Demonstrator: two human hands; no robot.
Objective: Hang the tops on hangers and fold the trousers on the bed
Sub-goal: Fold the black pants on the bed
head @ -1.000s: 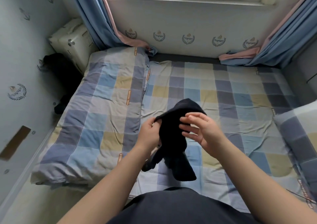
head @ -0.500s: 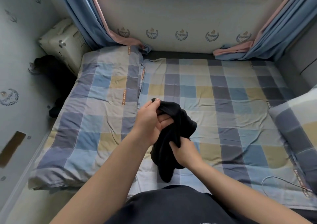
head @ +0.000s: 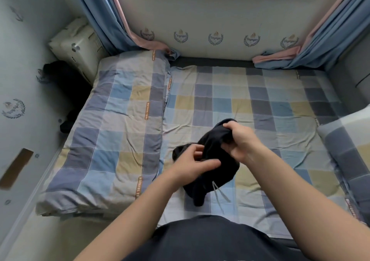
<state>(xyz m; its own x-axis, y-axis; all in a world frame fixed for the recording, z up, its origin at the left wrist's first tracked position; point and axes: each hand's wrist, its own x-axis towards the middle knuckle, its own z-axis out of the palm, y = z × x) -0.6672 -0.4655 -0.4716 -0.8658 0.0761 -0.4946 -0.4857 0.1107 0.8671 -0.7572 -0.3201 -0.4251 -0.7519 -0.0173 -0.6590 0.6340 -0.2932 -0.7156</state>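
Our right hand curls round the far end of the bunched black garment, and our left hand pinches its left edge. We hold it over the middle of the checked bed sheet. A pale drawstring dangles at its near end. Our hands hide part of the cloth. A folded duvet lies left and a pillow right. Blue curtains pool at the far corners beside a cream case.
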